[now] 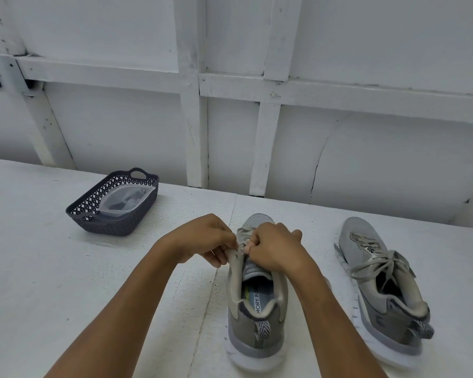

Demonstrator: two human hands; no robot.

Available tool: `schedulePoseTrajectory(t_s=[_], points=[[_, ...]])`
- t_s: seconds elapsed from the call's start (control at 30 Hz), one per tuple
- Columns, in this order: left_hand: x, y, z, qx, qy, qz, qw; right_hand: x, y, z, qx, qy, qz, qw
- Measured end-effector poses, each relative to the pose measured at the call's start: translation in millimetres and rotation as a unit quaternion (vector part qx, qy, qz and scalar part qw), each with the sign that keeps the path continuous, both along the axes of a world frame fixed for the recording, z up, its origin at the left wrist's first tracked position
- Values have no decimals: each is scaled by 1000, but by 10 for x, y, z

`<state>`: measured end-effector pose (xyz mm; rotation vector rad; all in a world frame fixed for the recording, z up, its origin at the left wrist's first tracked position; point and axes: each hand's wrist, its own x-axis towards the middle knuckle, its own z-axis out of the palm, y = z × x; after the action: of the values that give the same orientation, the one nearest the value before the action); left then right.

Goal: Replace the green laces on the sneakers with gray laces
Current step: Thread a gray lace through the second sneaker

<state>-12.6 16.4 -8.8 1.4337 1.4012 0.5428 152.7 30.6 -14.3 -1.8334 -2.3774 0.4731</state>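
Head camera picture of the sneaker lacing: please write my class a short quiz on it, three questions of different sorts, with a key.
1. True or false: the right sneaker carries a tied gray lace.
2. Where is the clear bag? A) in the basket B) inside a sneaker C) in a hand
3. Which sneaker do the left hand and right hand pinch?
Key: 1 true; 2 A; 3 the left sneaker.

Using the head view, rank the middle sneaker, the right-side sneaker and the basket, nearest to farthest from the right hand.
1. Middle sneaker: the right hand grips its lacing area.
2. Right-side sneaker: apart, to the hand's right.
3. Basket: far left, farther back.
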Motion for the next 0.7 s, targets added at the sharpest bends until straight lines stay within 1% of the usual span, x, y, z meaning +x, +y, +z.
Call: schedulePoseTrajectory(t_s=[0.33, 0.43, 0.57, 0.7], points=[[-18, 5, -14, -1, 5, 2, 1000, -63, -43, 89, -3, -11, -10, 1000], [-24, 8, -26, 2, 8, 8, 1000, -42, -18, 72, -21, 12, -14, 1000], [-28, 17, -36, 29, 19, 16, 999, -15, -10, 60, -35, 54, -29, 997], [-48, 13, -49, 43, 15, 12, 999, -48, -27, 78, -35, 47, -37, 998]])
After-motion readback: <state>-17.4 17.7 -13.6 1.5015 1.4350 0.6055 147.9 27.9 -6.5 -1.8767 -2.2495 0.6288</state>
